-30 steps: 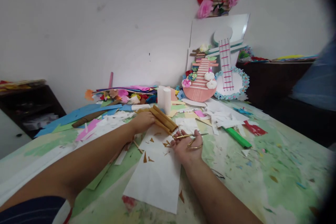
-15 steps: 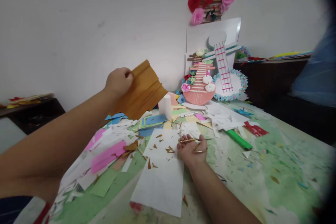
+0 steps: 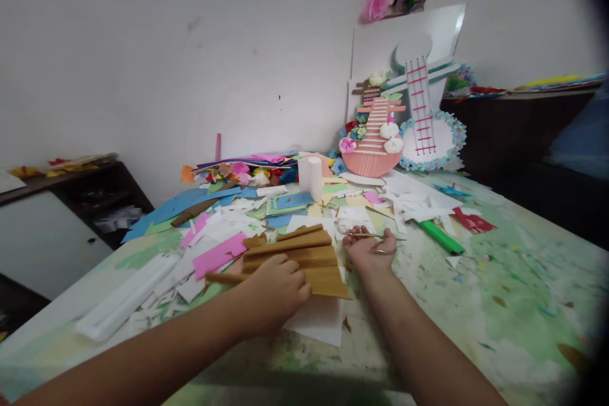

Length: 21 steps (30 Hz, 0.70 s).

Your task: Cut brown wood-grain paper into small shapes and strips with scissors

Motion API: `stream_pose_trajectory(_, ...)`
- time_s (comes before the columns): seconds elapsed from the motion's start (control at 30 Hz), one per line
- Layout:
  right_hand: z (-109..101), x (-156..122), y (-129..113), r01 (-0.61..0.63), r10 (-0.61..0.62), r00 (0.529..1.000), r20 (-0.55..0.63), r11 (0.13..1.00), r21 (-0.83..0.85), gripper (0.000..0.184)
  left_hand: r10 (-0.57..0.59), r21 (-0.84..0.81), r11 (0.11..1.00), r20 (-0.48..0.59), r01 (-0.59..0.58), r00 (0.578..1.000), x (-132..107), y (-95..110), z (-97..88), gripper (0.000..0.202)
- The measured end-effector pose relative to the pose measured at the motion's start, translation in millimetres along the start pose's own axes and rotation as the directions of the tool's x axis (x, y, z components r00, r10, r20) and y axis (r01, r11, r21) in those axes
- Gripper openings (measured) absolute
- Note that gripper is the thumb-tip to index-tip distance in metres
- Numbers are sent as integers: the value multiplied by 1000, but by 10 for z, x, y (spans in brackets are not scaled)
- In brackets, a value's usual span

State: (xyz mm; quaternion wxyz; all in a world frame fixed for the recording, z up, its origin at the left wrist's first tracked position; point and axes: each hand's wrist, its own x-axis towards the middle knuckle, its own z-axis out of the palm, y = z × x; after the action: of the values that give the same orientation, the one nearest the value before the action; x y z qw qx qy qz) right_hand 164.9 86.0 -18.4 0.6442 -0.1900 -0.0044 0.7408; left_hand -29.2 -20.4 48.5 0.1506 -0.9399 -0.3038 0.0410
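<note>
My left hand [image 3: 278, 292] rests palm down on a creased sheet of brown crepe paper [image 3: 328, 255], its fingers curled against the sheet. The paper now lies over a white sheet [image 3: 320, 323] on the table, hiding most of it. Just right of the brown paper, my right hand [image 3: 372, 250] is turned palm up with its fingers curled through the handles of gold-coloured scissors [image 3: 380, 245]. The scissor blades point right, away from the paper. Close to the left hand lies a bright pink paper strip [image 3: 219, 255].
Paper scraps cover the left and back of the table [image 3: 480, 304]. A white roll [image 3: 314, 179] stands upright behind the hands. Farther back lean a pink paper lute [image 3: 373, 155] and a white one edged with blue flowers [image 3: 419, 139]. A green roll [image 3: 440, 238] lies to the right.
My left hand has brought the brown crepe paper down from the air onto the white sheet, covering the small brown scraps there. My right hand still holds the scissors. The view has shifted.
</note>
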Motion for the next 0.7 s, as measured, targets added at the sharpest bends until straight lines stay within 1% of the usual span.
stream_pose_trajectory(0.07,-11,9,7,7,-7,1000,-6,1000,-16,35,9,-3,1000,16,-9,1000,-86,79,52,5)
stream_pose_trajectory(0.2,-17,10,22,24,-25,1000,-14,998,-57,35,2,-31,1000,12,-2,1000,-246,144,113,4)
stream_pose_trajectory(0.37,-29,13,40,42,-45,999,-22,992,-118,36,-57,-59,997,-7,57,998,-376,218,60,3)
stream_pose_trajectory(0.47,-30,17,43,54,-58,998,-17,985,-166,38,-125,-146,982,-14,122,992,-411,289,77,6)
stream_pose_trajectory(0.53,-25,11,39,69,-72,997,-7,975,-212,39,-186,-195,964,-9,181,983,-428,340,149,10)
stream_pose_trajectory(0.57,-21,6,36,80,-83,997,-2,967,-241,40,-224,-198,956,-7,218,975,-441,361,199,15)
stream_pose_trajectory(0.63,-10,-6,31,104,-108,994,4,944,-314,41,-302,-178,939,-25,294,953,-490,389,306,32)
stream_pose_trajectory(0.7,2,-12,40,126,-135,991,6,902,-412,41,-405,-162,906,-59,391,913,-578,383,405,37)
